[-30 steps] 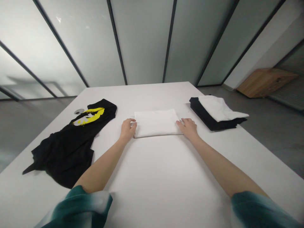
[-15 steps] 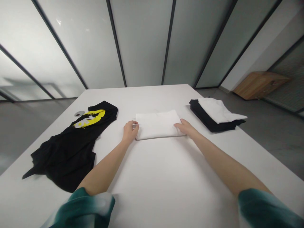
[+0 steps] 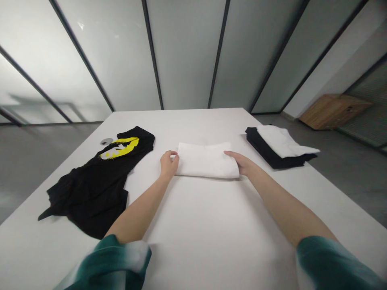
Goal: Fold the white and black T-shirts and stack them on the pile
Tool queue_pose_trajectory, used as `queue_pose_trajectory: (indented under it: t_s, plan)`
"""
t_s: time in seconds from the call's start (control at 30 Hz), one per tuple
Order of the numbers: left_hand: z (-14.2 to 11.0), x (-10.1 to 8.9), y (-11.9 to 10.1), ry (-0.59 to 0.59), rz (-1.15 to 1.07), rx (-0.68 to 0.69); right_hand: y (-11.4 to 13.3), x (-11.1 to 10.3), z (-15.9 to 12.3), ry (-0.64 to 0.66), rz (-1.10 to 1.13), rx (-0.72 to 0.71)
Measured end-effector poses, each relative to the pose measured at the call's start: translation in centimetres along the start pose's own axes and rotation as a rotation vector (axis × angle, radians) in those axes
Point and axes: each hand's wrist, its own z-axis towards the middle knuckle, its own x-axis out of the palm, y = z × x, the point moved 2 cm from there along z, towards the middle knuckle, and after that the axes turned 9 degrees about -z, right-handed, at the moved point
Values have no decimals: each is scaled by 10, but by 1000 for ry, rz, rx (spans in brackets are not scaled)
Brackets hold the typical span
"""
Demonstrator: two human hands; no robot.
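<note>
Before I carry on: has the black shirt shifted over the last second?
No, the black shirt shows no shift. It lies at the same place and angle against the left edge of the table; only the view moved slightly.

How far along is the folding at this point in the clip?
Apparently done: white cloth stacked on folded dark cloth at the right. In hand: a folded white garment, gripped by the right hand, with the left hand at its other end. Seemingly left: the black shirt, lying loosely spread.
</note>
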Motion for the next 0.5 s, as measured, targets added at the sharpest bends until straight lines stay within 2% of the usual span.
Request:
queue_pose_trajectory:
  t_s: [0.13, 0.27, 0.4, 0.5]
  plan:
    - [1, 1, 3, -24, -57, -6, 1, 19, -11, 50, 90, 47]
    - [4, -1, 8, -67, -101, -28, 7, 22, -32, -5, 217, 71]
    - [8, -4, 12, -106, -179, -96, 26, -6, -76, -146, 362, -43]
    - [7, -4, 11, -95, -214, -118, 46, -45, -123, -370, 479, -212]
